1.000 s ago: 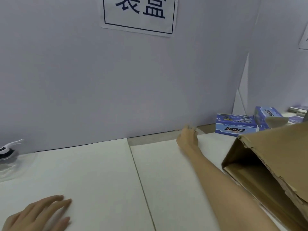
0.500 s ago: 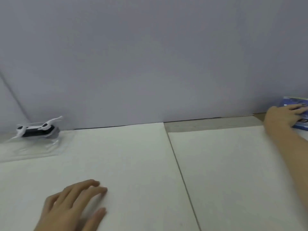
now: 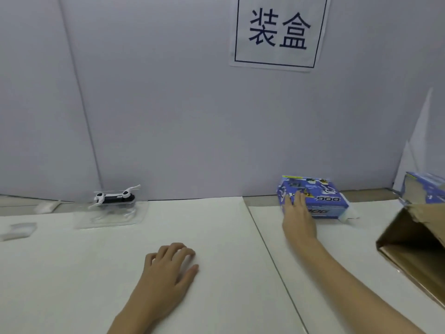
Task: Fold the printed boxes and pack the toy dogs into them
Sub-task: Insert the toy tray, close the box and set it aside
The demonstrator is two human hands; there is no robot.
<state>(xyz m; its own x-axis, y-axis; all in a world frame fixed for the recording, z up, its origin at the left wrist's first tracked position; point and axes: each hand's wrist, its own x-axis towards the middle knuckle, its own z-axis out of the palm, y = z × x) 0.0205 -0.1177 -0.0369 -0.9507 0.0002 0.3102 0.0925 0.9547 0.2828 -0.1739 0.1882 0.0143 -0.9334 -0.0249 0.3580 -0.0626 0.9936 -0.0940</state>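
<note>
Head view, lower centre: the left hand (image 3: 169, 268) rests on the white table (image 3: 72, 273), fingers loosely bent and holding nothing, while farther up at right the right hand (image 3: 297, 216) lies flat-fingered on the blue printed box (image 3: 320, 201). Fetching a box seems the step; next it likely needs dragging toward bare mid-table, past the brown carton (image 3: 416, 247) at right. Farthest, upper left, the toy dog (image 3: 114, 197) sits in its clear tray against the wall.

Soft, even overhead light fills the scene, casting only faint shadows under the left hand (image 3: 168, 268). Wide-angle bending curves the far wall (image 3: 168, 104); the cardboard carton (image 3: 414, 249) at right is slightly blurred.
</note>
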